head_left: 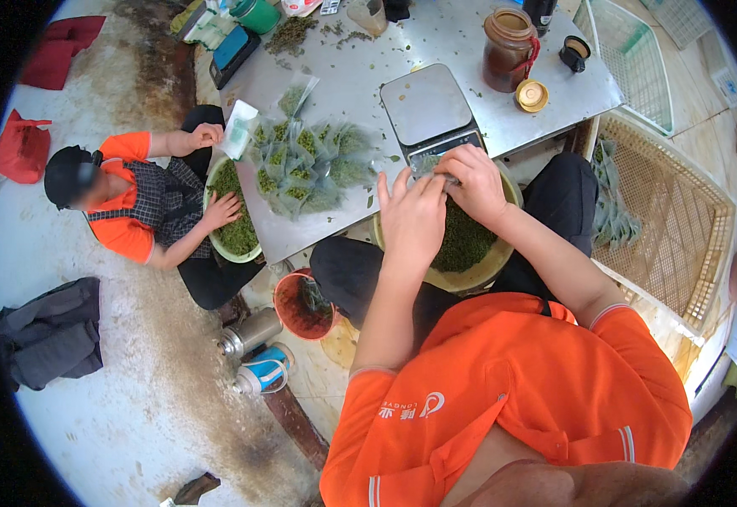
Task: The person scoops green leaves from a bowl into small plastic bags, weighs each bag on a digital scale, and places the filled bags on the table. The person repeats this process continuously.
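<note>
Topping table (351, 68) above tiled floor (696, 135): bags (305, 144)

The left arm (381, 313) reaches almost straight ahead. The right arm (558, 258) slants in from the right side. The two hands meet, with their fingertips very close. The left hand (416, 209) shows its back, and its fingers are a bit apart. The right hand (476, 184) is curled, with its fingers bent down in a pinch.
</note>
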The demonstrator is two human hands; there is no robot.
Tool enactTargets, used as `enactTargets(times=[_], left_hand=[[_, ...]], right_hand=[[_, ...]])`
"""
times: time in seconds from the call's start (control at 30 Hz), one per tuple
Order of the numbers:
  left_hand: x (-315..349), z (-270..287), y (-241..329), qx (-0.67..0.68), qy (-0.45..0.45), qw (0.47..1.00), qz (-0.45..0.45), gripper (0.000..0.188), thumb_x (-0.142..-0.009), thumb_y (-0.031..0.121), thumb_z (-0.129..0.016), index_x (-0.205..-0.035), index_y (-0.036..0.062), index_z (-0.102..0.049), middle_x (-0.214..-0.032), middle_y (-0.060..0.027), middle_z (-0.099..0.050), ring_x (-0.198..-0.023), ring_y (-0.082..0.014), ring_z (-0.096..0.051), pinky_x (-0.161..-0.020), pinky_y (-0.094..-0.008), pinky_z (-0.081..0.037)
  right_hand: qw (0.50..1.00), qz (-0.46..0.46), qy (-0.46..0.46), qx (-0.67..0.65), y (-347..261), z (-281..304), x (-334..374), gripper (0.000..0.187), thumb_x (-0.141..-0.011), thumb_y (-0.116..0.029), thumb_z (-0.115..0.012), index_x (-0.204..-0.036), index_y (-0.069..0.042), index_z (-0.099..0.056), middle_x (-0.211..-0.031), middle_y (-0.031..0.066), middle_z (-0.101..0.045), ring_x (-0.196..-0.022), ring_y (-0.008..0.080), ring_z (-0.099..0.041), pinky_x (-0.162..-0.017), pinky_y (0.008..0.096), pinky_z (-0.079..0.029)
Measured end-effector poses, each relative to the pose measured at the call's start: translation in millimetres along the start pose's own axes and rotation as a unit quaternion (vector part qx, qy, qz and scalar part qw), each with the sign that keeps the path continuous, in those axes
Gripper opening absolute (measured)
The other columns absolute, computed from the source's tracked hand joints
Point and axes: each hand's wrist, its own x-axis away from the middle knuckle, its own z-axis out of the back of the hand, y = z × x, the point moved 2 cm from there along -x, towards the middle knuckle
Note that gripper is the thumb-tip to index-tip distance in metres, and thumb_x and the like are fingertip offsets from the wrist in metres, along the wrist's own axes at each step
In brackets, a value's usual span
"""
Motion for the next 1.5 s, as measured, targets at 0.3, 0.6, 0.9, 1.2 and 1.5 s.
enactTargets(times=[0.3, 0.6, 0.9, 1.2, 1.5], left_hand=[[-35.1, -47.2, -100.2, -0.184, 0.023, 0.965, 0.183, 0.039, -0.104, 0.026, -0.056, -0.138, 0.0096, -0.065, -0.154, -0.0218, -0.052, -0.142, -0.0383, -0.048, -0.121, -0.0585, -0.029], [-40.3, 2.7, -74.7, -0.018, 0.129, 0.973, 0.190, 0.045, -0.102, 0.028, -0.062, -0.136, -0.0001, -0.064, -0.148, -0.0172, -0.060, -0.130, -0.0302, -0.061, -0.117, -0.0504, -0.037], [-49.8, -45.1, -56.5, -0.051, 0.104, 0.990, -0.081, 0.036, -0.096, 0.008, -0.067, -0.132, 0.0075, -0.067, -0.146, -0.0128, -0.060, -0.130, -0.0336, -0.060, -0.118, -0.0528, -0.038], [53.0, -52.6, -31.2, 0.154, 0.103, 0.978, 0.093, 0.022, -0.094, 0.011, -0.073, -0.115, 0.0032, -0.075, -0.128, -0.0164, -0.071, -0.118, -0.0350, -0.068, -0.103, -0.0432, -0.052], [109.2, -163.7, -26.2, 0.159, -0.235, 0.950, 0.129, 0.026, -0.095, 0.021, -0.071, -0.111, 0.0016, -0.075, -0.123, -0.0169, -0.072, -0.113, -0.0363, -0.069, -0.095, -0.0456, -0.056]], right_hand=[[0.994, 0.053, -0.005, 0.099, -5.8, 0.3, -9.2, 0.014, -0.079, -0.012, -0.074, -0.093, -0.011, -0.074, -0.098, -0.0009, -0.065, -0.099, 0.0204, -0.062, -0.086, 0.0345, -0.048], [0.995, -0.027, 0.047, -0.089, 9.5, 70.2, 16.8, 0.013, -0.075, 0.004, -0.077, -0.076, -0.004, -0.067, -0.093, 0.0077, -0.076, -0.086, 0.0269, -0.074, -0.077, 0.0368, -0.058], [0.936, -0.254, 0.184, 0.160, 157.5, 253.6, 93.8, 0.018, -0.084, -0.004, -0.077, -0.103, -0.005, -0.076, -0.094, 0.0116, -0.077, -0.087, 0.0246, -0.075, -0.081, 0.0340, -0.058], [0.671, -0.646, 0.002, 0.364, 383.9, 328.9, 459.2, 0.046, -0.106, -0.039, -0.047, -0.122, -0.004, -0.072, -0.116, 0.0237, -0.073, -0.109, 0.0442, -0.070, -0.093, 0.0525, -0.054], [0.683, -0.698, -0.002, 0.215, 339.0, 232.3, 460.0, 0.057, -0.103, -0.047, -0.053, -0.143, -0.008, -0.063, -0.135, 0.0254, -0.066, -0.126, 0.0422, -0.062, -0.108, 0.0482, -0.048]])
